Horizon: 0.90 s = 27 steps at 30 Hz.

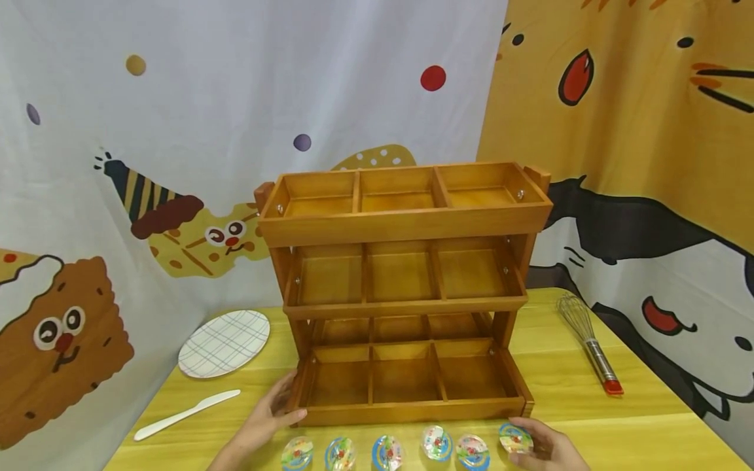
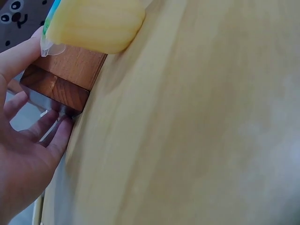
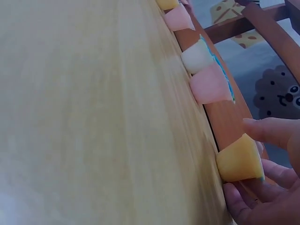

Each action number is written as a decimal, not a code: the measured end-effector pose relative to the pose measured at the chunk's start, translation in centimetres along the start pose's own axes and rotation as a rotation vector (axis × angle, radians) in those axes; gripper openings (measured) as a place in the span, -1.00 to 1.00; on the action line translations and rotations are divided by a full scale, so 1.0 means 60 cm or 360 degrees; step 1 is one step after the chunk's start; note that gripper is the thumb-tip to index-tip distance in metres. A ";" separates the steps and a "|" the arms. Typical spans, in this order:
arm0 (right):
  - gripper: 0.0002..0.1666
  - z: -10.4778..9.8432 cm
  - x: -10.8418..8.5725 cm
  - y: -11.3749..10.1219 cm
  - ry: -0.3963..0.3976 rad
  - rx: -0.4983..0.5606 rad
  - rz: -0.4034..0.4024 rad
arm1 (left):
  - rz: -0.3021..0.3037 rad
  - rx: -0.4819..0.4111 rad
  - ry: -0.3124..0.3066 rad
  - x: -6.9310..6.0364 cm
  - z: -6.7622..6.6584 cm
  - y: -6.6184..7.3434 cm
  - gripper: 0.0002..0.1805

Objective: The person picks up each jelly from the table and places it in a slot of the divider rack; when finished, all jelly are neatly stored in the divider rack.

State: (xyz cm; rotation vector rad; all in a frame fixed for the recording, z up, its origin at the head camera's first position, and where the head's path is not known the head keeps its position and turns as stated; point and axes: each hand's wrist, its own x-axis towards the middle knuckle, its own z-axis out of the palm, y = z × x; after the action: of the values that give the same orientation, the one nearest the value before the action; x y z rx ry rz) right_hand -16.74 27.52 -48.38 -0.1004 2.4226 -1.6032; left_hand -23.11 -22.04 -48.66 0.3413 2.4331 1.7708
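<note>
A three-tier wooden rack [image 1: 406, 412] with divided trays stands on the table. My left hand [image 1: 268, 409] grips its lower left front corner, thumb at the front and fingers round the side. In the left wrist view, a yellow jelly cup [image 2: 96, 23] partly covers that thumb. Several jelly cups with printed lids, including a pink one [image 3: 212, 84] and a white one [image 3: 197, 56], line the rack's front. My right hand [image 1: 550, 448] is around the rightmost yellow jelly cup [image 3: 240, 160], which rests on the table; its thumb appears apart from the cup.
On the left lie a checked oval plate [image 1: 224, 345] and a white plastic knife [image 1: 187, 415]. A whisk [image 1: 591, 340] with a red end is on the right. Printed curtains [image 1: 353, 78] hang behind and beside the table [image 1: 636, 432].
</note>
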 end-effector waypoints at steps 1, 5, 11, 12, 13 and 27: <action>-0.11 0.000 -0.002 0.000 0.0012 -0.0016 0.0008 | 0.0002 0.0000 0.0005 0.000 0.002 0.000 -0.20; -0.14 -0.001 -0.011 -0.012 0.0120 -0.0102 0.0062 | 0.0008 -0.0008 0.0002 -0.002 0.008 0.001 -0.20; -0.23 0.000 -0.010 -0.086 0.0257 -0.0062 0.0025 | 0.0006 -0.0016 -0.0031 0.001 0.012 -0.002 -0.21; -0.24 0.002 -0.004 -0.102 0.0242 -0.0034 -0.0034 | 0.0004 -0.0019 -0.0023 0.002 0.012 -0.003 -0.20; -0.24 0.005 0.004 -0.119 0.0216 -0.0001 -0.0085 | 0.0002 -0.0020 -0.0014 0.003 0.010 -0.004 -0.20; -0.31 0.227 0.222 -0.281 -0.0072 0.0218 -0.0382 | 0.0021 0.0029 -0.0014 -0.002 -0.002 0.000 -0.22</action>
State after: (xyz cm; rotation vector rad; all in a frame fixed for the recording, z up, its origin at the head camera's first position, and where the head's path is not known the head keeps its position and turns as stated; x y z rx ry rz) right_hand -27.73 6.12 -40.12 -0.4129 2.3311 -1.8398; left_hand -23.02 -22.18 -48.65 0.3666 2.4479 1.7499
